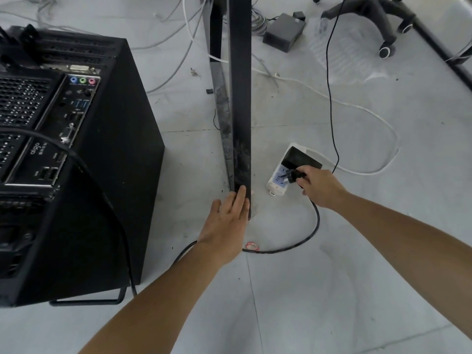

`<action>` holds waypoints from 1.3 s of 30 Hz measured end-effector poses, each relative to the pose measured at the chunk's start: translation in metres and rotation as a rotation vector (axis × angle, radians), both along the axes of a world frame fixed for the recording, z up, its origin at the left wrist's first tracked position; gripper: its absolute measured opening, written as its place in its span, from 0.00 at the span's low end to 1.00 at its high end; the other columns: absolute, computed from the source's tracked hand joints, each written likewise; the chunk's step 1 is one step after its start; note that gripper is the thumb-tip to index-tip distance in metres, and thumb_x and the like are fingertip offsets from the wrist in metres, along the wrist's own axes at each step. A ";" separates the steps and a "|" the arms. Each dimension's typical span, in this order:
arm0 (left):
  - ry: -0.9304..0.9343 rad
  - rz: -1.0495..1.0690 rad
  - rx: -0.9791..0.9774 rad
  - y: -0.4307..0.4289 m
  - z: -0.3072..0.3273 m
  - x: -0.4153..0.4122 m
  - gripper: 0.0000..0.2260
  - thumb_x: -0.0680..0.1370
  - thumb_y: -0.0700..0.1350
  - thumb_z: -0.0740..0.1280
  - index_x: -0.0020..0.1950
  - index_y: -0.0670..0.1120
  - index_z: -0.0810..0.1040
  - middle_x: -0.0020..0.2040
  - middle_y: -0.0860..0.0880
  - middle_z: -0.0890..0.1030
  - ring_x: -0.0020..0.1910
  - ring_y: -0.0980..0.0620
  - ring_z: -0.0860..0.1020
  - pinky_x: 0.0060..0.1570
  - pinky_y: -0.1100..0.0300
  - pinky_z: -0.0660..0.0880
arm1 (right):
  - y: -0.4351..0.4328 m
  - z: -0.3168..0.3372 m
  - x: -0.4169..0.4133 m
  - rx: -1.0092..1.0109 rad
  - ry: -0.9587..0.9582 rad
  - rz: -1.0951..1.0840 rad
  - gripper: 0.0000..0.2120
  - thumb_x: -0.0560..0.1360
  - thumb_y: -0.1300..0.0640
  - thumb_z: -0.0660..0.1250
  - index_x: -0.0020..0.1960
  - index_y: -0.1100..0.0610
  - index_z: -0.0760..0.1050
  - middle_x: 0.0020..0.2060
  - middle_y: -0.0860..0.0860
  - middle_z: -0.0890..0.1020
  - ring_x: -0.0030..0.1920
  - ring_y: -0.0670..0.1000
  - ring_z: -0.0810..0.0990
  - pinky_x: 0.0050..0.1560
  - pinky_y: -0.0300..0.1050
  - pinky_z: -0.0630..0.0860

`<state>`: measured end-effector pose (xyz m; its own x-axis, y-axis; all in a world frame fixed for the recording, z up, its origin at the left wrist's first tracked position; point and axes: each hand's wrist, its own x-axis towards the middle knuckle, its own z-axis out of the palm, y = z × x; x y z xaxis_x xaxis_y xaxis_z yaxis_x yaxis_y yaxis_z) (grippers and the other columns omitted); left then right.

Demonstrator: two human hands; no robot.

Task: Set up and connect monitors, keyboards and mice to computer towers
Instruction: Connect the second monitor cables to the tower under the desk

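Observation:
A black computer tower (109, 154) stands on the floor at the left, its rear port panel facing me. A thick black power cable (310, 232) runs from behind it across the floor to a black plug (292, 175). My right hand (320, 186) grips that plug, its prongs just above the white power strip (277, 183). A black adapter (301, 159) sits plugged in on the strip's far end. My left hand (227, 223) rests flat, fingers straight, against the foot of the black desk leg (238, 98).
A white cord (378, 116) loops from the strip across the grey floor. A thin black cable (330, 98) runs toward the back. A black box (283, 31) and an office chair base (370, 19) lie at the far right. Grey cables (176, 47) trail behind the tower.

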<state>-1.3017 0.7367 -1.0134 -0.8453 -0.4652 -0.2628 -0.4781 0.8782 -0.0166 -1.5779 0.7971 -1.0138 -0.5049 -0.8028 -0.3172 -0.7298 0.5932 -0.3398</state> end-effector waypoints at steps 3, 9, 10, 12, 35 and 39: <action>0.005 0.000 -0.001 0.000 -0.001 0.001 0.33 0.81 0.47 0.58 0.80 0.38 0.45 0.80 0.38 0.38 0.78 0.38 0.49 0.70 0.43 0.57 | -0.002 0.001 0.000 0.007 0.021 0.020 0.11 0.82 0.52 0.61 0.63 0.49 0.74 0.43 0.53 0.83 0.42 0.54 0.83 0.49 0.55 0.81; 0.005 -0.004 0.004 -0.001 -0.003 0.001 0.34 0.80 0.46 0.59 0.80 0.38 0.45 0.80 0.39 0.38 0.77 0.38 0.49 0.70 0.43 0.58 | -0.003 0.003 0.001 0.005 0.033 0.027 0.13 0.82 0.53 0.62 0.66 0.50 0.72 0.46 0.54 0.83 0.43 0.54 0.83 0.49 0.54 0.80; 0.003 -0.007 0.000 -0.001 -0.003 0.002 0.35 0.80 0.46 0.59 0.80 0.38 0.44 0.80 0.38 0.38 0.77 0.38 0.50 0.70 0.43 0.58 | -0.003 0.003 0.001 0.008 0.037 0.036 0.13 0.82 0.53 0.62 0.66 0.50 0.72 0.47 0.54 0.83 0.44 0.55 0.83 0.50 0.54 0.80; 0.003 -0.011 -0.004 -0.002 -0.003 0.002 0.35 0.80 0.47 0.60 0.80 0.38 0.44 0.80 0.38 0.38 0.77 0.38 0.49 0.70 0.43 0.58 | -0.004 0.005 0.001 0.017 0.048 0.049 0.14 0.82 0.54 0.62 0.67 0.51 0.71 0.47 0.55 0.83 0.44 0.55 0.83 0.51 0.54 0.80; 0.011 -0.017 -0.007 -0.002 -0.002 0.001 0.33 0.81 0.47 0.58 0.80 0.38 0.45 0.80 0.38 0.38 0.77 0.37 0.50 0.71 0.42 0.58 | -0.027 0.025 0.017 0.233 0.454 0.428 0.10 0.82 0.54 0.60 0.57 0.58 0.75 0.48 0.58 0.81 0.47 0.58 0.77 0.41 0.46 0.68; 0.029 -0.026 -0.007 -0.003 -0.003 0.002 0.33 0.81 0.47 0.56 0.80 0.37 0.45 0.80 0.37 0.39 0.77 0.37 0.51 0.71 0.43 0.58 | -0.030 0.024 0.025 0.332 0.553 0.499 0.07 0.79 0.58 0.60 0.55 0.57 0.75 0.35 0.51 0.70 0.37 0.55 0.70 0.34 0.44 0.64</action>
